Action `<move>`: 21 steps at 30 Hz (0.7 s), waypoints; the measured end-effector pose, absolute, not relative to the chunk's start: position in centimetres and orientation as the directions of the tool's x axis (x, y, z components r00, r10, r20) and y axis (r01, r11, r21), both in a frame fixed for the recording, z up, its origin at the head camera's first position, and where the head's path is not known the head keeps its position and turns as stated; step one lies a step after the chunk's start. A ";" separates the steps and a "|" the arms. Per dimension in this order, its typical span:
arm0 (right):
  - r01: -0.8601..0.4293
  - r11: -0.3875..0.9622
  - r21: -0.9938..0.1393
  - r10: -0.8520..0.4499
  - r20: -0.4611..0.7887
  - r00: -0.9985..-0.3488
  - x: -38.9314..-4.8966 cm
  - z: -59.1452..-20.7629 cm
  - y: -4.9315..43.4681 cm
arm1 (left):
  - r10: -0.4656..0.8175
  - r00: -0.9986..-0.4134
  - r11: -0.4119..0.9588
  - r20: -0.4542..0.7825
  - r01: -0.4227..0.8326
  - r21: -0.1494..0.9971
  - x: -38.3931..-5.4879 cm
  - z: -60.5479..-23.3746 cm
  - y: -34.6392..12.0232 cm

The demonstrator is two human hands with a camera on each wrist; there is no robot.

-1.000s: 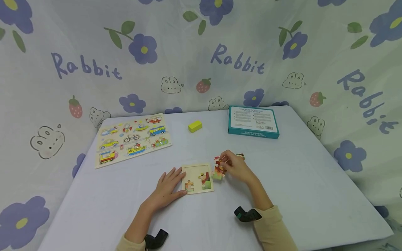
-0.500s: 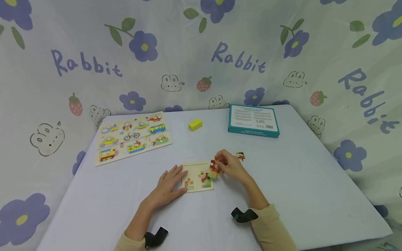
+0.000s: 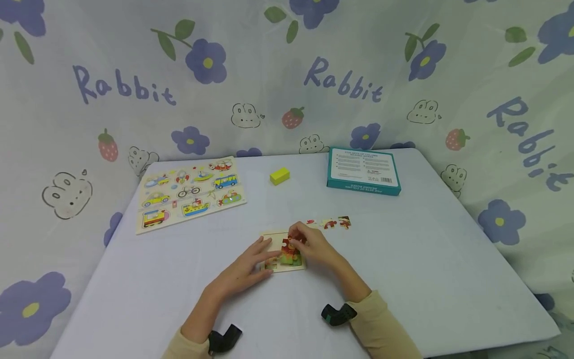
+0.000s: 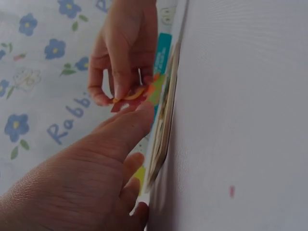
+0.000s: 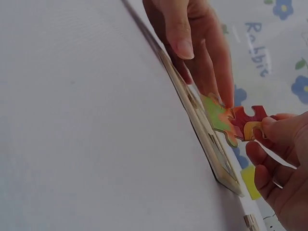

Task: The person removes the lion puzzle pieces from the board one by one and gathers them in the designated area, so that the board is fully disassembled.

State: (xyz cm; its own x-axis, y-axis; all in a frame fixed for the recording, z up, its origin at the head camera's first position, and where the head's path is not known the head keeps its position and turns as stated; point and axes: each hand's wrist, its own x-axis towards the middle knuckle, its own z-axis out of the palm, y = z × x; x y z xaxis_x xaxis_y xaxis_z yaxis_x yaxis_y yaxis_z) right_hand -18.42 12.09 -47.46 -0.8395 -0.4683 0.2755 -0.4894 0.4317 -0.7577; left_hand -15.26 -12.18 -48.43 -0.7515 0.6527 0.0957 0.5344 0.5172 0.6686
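Observation:
My right hand (image 3: 317, 245) pinches a red, orange and green jigsaw puzzle piece (image 5: 235, 121) between thumb and fingers, tilted over the square wooden puzzle tray (image 5: 217, 174). It looks like two joined pieces in the right wrist view. Straight fingers of my left hand (image 3: 242, 268) lie over the tray's left side, and one fingertip appears to touch the held piece. Beneath the hands, the pieces lying in the tray are partly hidden. Behind my right hand, several loose jigsaw pieces (image 3: 344, 222) lie in a row on the white cloth.
A wooden vehicle puzzle board (image 3: 190, 194) lies at the back left. A yellow block (image 3: 280, 176) sits at the back middle, with a teal box (image 3: 363, 170) to its right. A printed rabbit curtain (image 3: 251, 89) hangs behind the table.
My right hand has carried the puzzle piece leftward from beside the tray to over it. My left fingers have shifted right to meet it. More loose pieces now show behind.

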 end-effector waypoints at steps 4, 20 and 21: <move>-0.472 0.434 -0.767 -0.473 0.252 -0.844 -18.4 -47.6 11.7 | 0.669 -0.739 0.553 0.078 0.565 0.612 -15.3 -48.6 -12.1; -0.530 0.477 -0.701 -0.505 0.276 -0.818 -18.6 -48.7 10.9 | 0.706 -0.706 0.561 0.047 0.599 0.572 -15.2 -48.6 -12.0; -0.536 0.477 -0.697 -0.506 0.281 -0.815 -18.6 -48.7 10.9 | 0.707 -0.706 0.562 0.047 0.601 0.569 -15.2 -48.7 -12.0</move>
